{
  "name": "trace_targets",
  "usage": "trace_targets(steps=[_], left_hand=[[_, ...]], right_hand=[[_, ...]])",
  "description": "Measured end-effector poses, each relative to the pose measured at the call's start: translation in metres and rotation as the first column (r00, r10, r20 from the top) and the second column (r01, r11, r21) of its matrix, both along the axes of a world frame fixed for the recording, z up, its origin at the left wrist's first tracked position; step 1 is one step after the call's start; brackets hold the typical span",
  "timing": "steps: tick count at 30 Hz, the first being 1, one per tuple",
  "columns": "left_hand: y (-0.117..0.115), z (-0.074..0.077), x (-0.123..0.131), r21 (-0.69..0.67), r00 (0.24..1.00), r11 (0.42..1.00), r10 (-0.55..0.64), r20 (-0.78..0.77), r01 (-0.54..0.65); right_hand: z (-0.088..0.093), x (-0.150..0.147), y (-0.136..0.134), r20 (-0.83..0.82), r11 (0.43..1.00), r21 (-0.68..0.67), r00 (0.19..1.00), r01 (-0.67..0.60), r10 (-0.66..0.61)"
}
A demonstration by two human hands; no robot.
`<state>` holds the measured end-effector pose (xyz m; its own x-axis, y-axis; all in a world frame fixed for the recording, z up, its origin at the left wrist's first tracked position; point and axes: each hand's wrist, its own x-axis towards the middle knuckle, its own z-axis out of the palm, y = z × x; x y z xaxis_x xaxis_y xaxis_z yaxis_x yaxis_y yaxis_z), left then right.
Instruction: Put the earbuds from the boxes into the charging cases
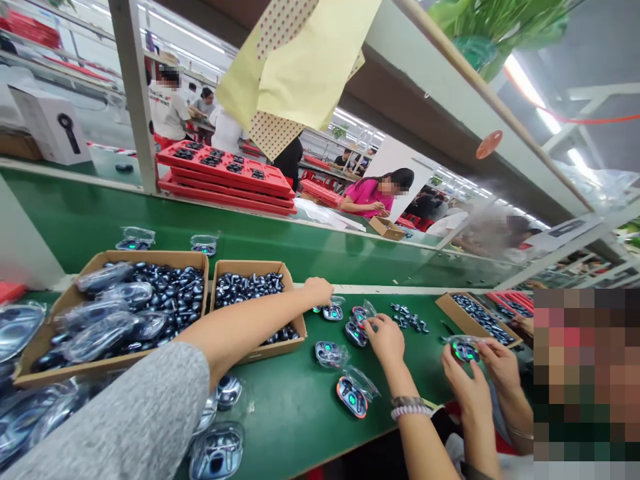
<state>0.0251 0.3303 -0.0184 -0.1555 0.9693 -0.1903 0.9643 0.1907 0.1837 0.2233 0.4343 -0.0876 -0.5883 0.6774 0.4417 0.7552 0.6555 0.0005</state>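
Observation:
My left hand (319,291), on a bare forearm with a grey sleeve, reaches over the far edge of the green bench. Its fingers are curled downward, and what they hold is hidden. A green glow shows just under them, and a lit earbud case (333,309) lies beside them. With a braided bracelet on the wrist, my right hand (386,339) has its fingertips closed at the edge of an open earbud case (356,333) with a clear lid. More open cases with green lights, one earbud case (328,353) and another earbud case (352,397), lie nearer on the bench.
Cardboard boxes of dark earbuds, a left box (206,293) and a middle box (300,327), stand at left. Loose earbuds (409,319) lie right of centre. A co-worker's hands (470,380) hold a lit case at right. Red trays (225,183) are stacked behind; a shelf hangs overhead.

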Motion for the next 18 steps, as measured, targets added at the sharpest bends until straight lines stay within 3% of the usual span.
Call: trace_targets(steps=[4,7,8,9,10,12,13,15,16,18], left_hand=[[-0.026,0.021,-0.014,0.014,1.000,1.000,-0.014,0.019,0.013],[-0.071,0.052,-0.026,0.064,1.000,0.998,-0.008,-0.010,0.009],[-0.090,0.066,-0.030,0.078,1.000,0.997,-0.005,-0.018,0.006],[-0.111,0.081,-0.033,0.092,1.000,0.996,0.001,-0.024,0.002],[-0.132,0.098,-0.036,0.103,1.000,0.995,0.004,-0.025,-0.002],[-0.177,0.128,-0.037,0.162,0.999,0.986,0.039,-0.027,-0.034],[-0.200,0.140,-0.035,0.220,0.998,0.973,0.068,-0.017,-0.063],[-0.243,0.151,-0.029,0.350,0.994,0.930,0.109,0.031,-0.113],[-0.262,0.149,-0.023,0.409,0.991,0.903,0.117,0.070,-0.135],[-0.295,0.130,-0.012,0.484,0.981,0.857,0.120,0.152,-0.180]], right_hand=[[0.026,0.000,-0.013,0.013,1.000,-0.014,1.000,0.026,-0.026],[0.043,0.000,-0.064,-0.102,1.000,-0.020,0.995,-0.007,0.005],[0.046,0.000,-0.091,-0.155,0.993,-0.065,0.984,-0.101,0.090],[0.046,-0.001,-0.121,-0.195,0.963,-0.136,0.960,-0.231,0.203],[0.045,-0.002,-0.152,-0.196,0.894,-0.226,0.917,-0.388,0.348],[0.036,-0.009,-0.213,-0.156,0.671,-0.408,0.771,-0.619,0.617],[0.030,-0.014,-0.239,-0.155,0.588,-0.474,0.720,-0.655,0.677],[0.015,-0.023,-0.275,-0.194,0.541,-0.520,0.709,-0.661,0.678],[0.007,-0.026,-0.284,-0.229,0.541,-0.525,0.721,-0.657,0.654],[-0.004,-0.029,-0.289,-0.319,0.555,-0.517,0.748,-0.652,0.582]])
